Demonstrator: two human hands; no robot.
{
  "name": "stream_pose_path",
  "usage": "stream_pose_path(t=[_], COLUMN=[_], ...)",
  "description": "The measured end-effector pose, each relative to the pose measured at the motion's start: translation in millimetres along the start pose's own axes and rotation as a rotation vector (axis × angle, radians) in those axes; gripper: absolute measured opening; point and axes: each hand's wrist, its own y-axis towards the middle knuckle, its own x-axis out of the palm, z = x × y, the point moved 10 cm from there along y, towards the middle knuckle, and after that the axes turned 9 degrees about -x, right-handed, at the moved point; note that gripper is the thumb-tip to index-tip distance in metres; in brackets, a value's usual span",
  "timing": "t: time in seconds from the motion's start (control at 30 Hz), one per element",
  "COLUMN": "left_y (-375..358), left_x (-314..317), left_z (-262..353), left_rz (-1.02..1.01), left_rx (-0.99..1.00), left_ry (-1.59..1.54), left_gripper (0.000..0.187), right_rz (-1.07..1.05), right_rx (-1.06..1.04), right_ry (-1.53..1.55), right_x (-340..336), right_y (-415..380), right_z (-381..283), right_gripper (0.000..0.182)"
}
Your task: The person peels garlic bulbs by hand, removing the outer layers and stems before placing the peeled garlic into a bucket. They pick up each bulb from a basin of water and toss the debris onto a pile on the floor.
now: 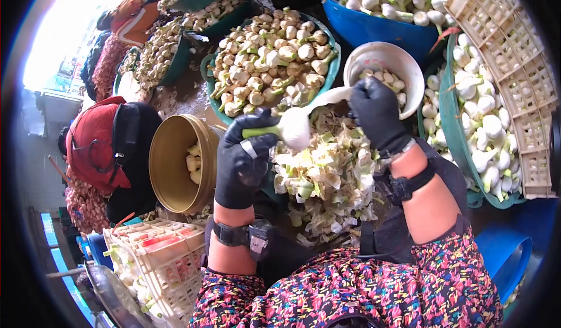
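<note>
Left hand (246,152) gripping a garlic bulb (296,130) at its stem (260,132). Right hand (377,114) pinching the peel strip (331,97), skins (324,173) heaped below.

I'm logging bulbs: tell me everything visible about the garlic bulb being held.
The garlic bulb is round, smooth and white. Its green stem points picture-left, gripped by the left hand. A pale, papery-looking strip of skin runs from the bulb to the right hand. It is held above a heap of peelings.
</note>
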Motion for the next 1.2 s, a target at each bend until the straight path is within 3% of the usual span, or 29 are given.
stream_pose_path(t=[0.07,0.13,0.2,0.27,0.37,0.43,0.47,0.5,0.53,0.6,0.63,0.67,0.7,0.73,0.77,0.8,0.87,0.9,0.97,1.0,1.03,1.1,1.13,1.2], left_y=[0.9,-1.5,-2.9,-2.8,-1.0,-2.3,-0.2,-0.8,-0.7,-4.7,-1.8,-18.2,-41.3,-44.2,-47.4,-43.5,-16.4,4.0,43.8,69.8,87.8,136.7,152.9,180.2], left_x=[-12.2,-33.2,-39.6,-37.6,-21.7,-19.1,-10.2,-7.0,-6.0,-22.4,-51.0,-52.5,-60.6,-79.8,-102.9,-109.7,-132.8,-118.2,-86.8,-80.5,-71.5,-97.1,-104.8,-110.5], left_z=[16.9,30.3,31.2,26.3,19.4,9.1,2.5,8.1,9.6,30.6,45.8,85.8,117.9,138.9,158.4,161.6,142.4,130.7,74.7,40.6,11.0,-53.0,-82.1,-123.8], left_rz=[0.026,0.140,0.110,0.073,0.046,-0.039,-0.132,0.005,0.003,0.034,-0.022,0.199,0.520,0.326,0.506,0.506,0.556,0.441,0.330,0.142,0.101,-0.044,-0.047,-0.160], left_rx=[0.062,0.264,0.229,0.171,0.170,0.123,0.076,0.196,0.194,0.260,0.176,0.451,0.481,0.559,0.594,0.591,0.254,0.336,0.176,0.185,0.093,0.169,0.021,0.051], left_ry=[-0.130,0.026,-0.049,-0.132,0.059,0.018,-0.019,0.259,0.257,0.127,0.083,0.273,0.688,0.486,0.838,0.841,1.096,1.459,1.527,1.561,1.611,1.811,2.016,2.168], left_gripper=[0.038,0.044,0.038,0.032,0.028,0.028,0.028,0.028,0.028,0.028,0.028,0.024,0.020,0.019,0.025,0.025,0.028,0.028,0.023,0.023,0.022,0.022,0.029,0.030], right_rz=[0.011,0.030,-0.211,-0.704,-0.794,-0.599,-0.442,-0.507,-0.575,-0.854,-0.913,-0.963,-0.897,-0.900,-0.843,-0.784,-0.692,-0.639,-0.613,-0.612,-0.542,-0.480,-0.479,-0.369], right_rx=[-0.041,0.208,0.297,0.120,-0.030,0.092,0.212,0.302,0.392,0.413,0.281,0.146,0.059,0.060,0.099,0.140,0.049,0.068,0.102,0.104,0.022,-0.100,-0.099,-0.087], right_ry=[-0.011,0.203,0.095,0.126,-0.130,0.252,0.699,0.810,0.920,0.603,0.391,0.174,0.095,0.093,0.080,0.069,0.133,0.180,0.243,0.238,0.191,0.117,0.108,-0.001], right_x=[-8.2,-12.3,6.2,51.7,66.0,65.4,64.4,70.5,75.3,86.3,89.1,92.5,87.4,84.3,76.6,70.2,66.5,63.8,58.6,58.4,52.1,40.3,39.7,27.9], right_y=[2.1,-2.9,-5.6,-35.2,-46.4,-37.8,-35.1,-41.0,-48.6,-71.0,-75.8,-80.3,-75.9,-74.2,-67.3,-61.3,-51.9,-48.0,-41.8,-41.7,-37.1,-29.5,-28.8,-23.8], right_z=[3.0,13.6,17.3,-9.5,-33.9,-38.4,-43.1,-55.5,-64.6,-44.7,-40.3,-34.7,-34.4,-33.1,-28.4,-22.7,-29.7,-32.0,-44.2,-42.7,-46.1,-53.5,-51.3,-42.6], right_gripper=[0.018,0.018,0.019,0.017,0.016,0.026,0.025,0.023,0.021,0.014,0.015,0.019,0.027,0.027,0.026,0.024,0.020,0.017,0.013,0.013,0.014,0.022,0.022,0.021])
